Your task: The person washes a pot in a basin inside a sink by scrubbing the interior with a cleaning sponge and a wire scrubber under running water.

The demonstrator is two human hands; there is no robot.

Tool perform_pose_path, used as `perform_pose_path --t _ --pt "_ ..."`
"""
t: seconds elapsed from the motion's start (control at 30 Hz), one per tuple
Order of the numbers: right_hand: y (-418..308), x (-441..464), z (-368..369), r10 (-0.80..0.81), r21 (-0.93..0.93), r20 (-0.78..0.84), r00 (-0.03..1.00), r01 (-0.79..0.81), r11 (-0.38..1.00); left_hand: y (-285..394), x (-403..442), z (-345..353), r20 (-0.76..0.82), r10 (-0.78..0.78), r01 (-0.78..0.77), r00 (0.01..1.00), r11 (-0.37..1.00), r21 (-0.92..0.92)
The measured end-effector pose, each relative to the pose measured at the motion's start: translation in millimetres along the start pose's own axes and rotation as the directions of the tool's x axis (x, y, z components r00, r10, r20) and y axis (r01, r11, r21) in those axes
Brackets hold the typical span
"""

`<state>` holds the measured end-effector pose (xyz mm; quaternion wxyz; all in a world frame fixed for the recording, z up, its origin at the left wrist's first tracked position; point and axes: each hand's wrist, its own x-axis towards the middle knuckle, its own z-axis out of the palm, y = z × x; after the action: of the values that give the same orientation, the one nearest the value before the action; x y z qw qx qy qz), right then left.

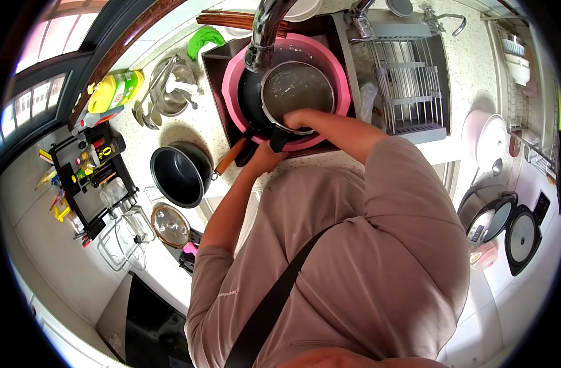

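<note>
A metal saucepan (pixel 299 92) with murky water inside sits over a dark pan (pixel 251 101) in a pink basin (pixel 337 64). My left hand (pixel 267 159) is closed on the saucepan's black handle (pixel 281 138) at the near side. My right hand (pixel 300 119) reaches over the saucepan's near rim, its fingers curled down inside. What those fingers hold, if anything, is hidden. The dark pan's wooden handle (pixel 230 156) sticks out to the left, beside my left hand.
The faucet (pixel 261 52) hangs over the basin, which stands in the sink (pixel 215 67). A dish rack (pixel 409 80) fills the right sink. Left are a black pot (pixel 181 175), a metal bowl with utensils (pixel 177 92), a green cloth (pixel 205 40) and a yellow bottle (pixel 116 91).
</note>
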<state>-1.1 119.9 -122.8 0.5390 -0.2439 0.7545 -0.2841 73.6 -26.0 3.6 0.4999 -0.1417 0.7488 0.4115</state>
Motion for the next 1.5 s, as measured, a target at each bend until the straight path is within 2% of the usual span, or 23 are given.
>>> perform_pose_path --t 0.03,0.1,0.2,0.3,0.33,0.37,0.4,0.43,0.5,0.7,0.73,0.8,0.87,0.93,1.0,1.03,1.07,1.13,1.17,1.23,1.27,1.33,1.5 --pt "-4.9 -0.2 1.1 0.0 0.0 -0.001 1.0 0.0 1.0 -1.0 0.3 -0.2 -0.002 0.003 -0.003 1.0 1.0 -0.011" --pt "-10.6 1.5 2.1 0.058 0.286 -0.138 0.989 -0.016 0.958 0.2 0.2 0.8 0.003 -0.002 0.003 1.0 1.0 -0.016" --pt "43.4 117.9 58.3 -0.044 0.424 -0.504 0.863 0.291 0.858 -1.8 0.6 4.2 -0.005 0.013 -0.013 1.0 1.0 -0.013" --pt "6.0 60.6 32.2 0.261 0.645 -0.354 0.898 0.032 0.764 -11.1 1.8 2.0 0.0 0.033 -0.033 0.999 0.999 -0.004" --pt "12.2 62.3 33.2 0.263 0.644 -0.355 0.897 0.031 0.764 -10.4 4.4 2.1 0.009 0.039 -0.038 0.999 0.999 -0.021" --pt "13.4 59.3 30.9 0.16 0.308 -0.47 0.868 -0.009 0.951 -10.7 5.5 3.0 0.009 0.04 -0.04 0.999 0.999 -0.023" --pt "18.9 62.9 30.4 0.018 -0.071 -0.536 0.844 -0.067 0.995 -8.7 4.5 3.4 -0.018 0.03 -0.03 0.999 1.0 -0.003" --pt "17.6 55.2 19.1 0.016 -0.069 -0.533 0.846 -0.063 0.996 -8.4 2.0 4.2 -0.044 0.015 -0.015 0.999 1.0 0.017" --pt "22.9 42.5 -8.0 0.128 -0.124 -0.32 0.939 -0.176 0.977 -6.1 1.1 4.9 -0.056 0.016 -0.015 0.998 1.0 0.023" --pt "43.9 6.2 -24.3 0.314 -0.171 -0.248 0.916 -0.361 0.917 -9.2 9.3 1.5 -0.083 0.025 -0.022 0.996 0.999 0.033" --pt "45.7 -2.4 -21.6 0.317 -0.172 -0.248 0.915 -0.364 0.915 -6.6 7.7 1.4 -0.085 0.051 -0.047 0.995 0.997 0.054" --pt "46.5 -19.4 -17.7 0.198 -0.492 -0.245 0.949 -0.298 0.818 7.3 -0.1 0.2 -0.084 0.013 -0.009 0.996 0.999 0.05" --pt "39.4 -33.0 -14.0 0.222 -0.51 -0.221 0.95 -0.307 0.804 16.1 -1.1 -1.4 -0.087 -0.018 0.022 0.996 0.998 0.052" --pt "40.9 -29.5 -10.7 0.246 -0.523 -0.196 0.949 -0.313 0.793 15.1 1.0 -3.9 0.046 -0.073 0.075 0.996 0.996 -0.039" --pt "39.8 -17.1 -15.8 0.181 -0.349 0.211 0.961 -0.099 0.932 14.1 4.0 -4.2 0.111 -0.067 0.077 0.992 0.993 -0.087" --pt "36.7 -20.5 -17.4 0.185 -0.345 0.198 0.962 -0.108 0.932 15.0 5.5 -5.2 0.175 -0.065 0.09 0.982 0.986 -0.139" --pt "33.4 -24.9 -16.1 0.15 -0.195 0.145 0.978 -0.12 0.973 15.7 7.0 -7.7 0.179 -0.059 0.082 0.982 0.989 -0.126" --pt "14.2 -44.2 -18.8 0.126 -0.031 0.071 0.989 -0.124 0.992 24.0 7.0 -11.9 0.328 -0.111 0.252 0.938 0.868 -0.429" --pt "2.8 -53.9 -20.1 0.148 0.163 0.018 0.989 -0.149 0.975 26.4 8.0 -11.4 0.333 -0.108 0.249 0.937 0.875 -0.415" --pt "-2.3 -57.5 -20.8 0.158 0.54 -0.035 0.987 -0.115 0.834 30.2 12.8 -9.5 0.393 -0.054 0.323 0.918 0.675 -0.663" --pt "-3.5 -60.0 -22.7 0.165 0.544 -0.047 0.985 -0.113 0.832 30.6 18.1 -9.4 0.397 -0.049 0.32 0.917 0.684 -0.655" --pt "-9.2 -65.0 -21.3 0.143 0.89 0.013 0.99 -0.077 0.45 27.2 24.5 -8.7 0.491 0.015 0.372 0.871 0.634 -0.678" --pt "-14.9 -75.7 -22.3 0.021 0.97 -0.083 0.996 0.076 0.23 36.3 19.1 -18.9 0.426 -0.017 0.279 0.904 0.78 -0.56"
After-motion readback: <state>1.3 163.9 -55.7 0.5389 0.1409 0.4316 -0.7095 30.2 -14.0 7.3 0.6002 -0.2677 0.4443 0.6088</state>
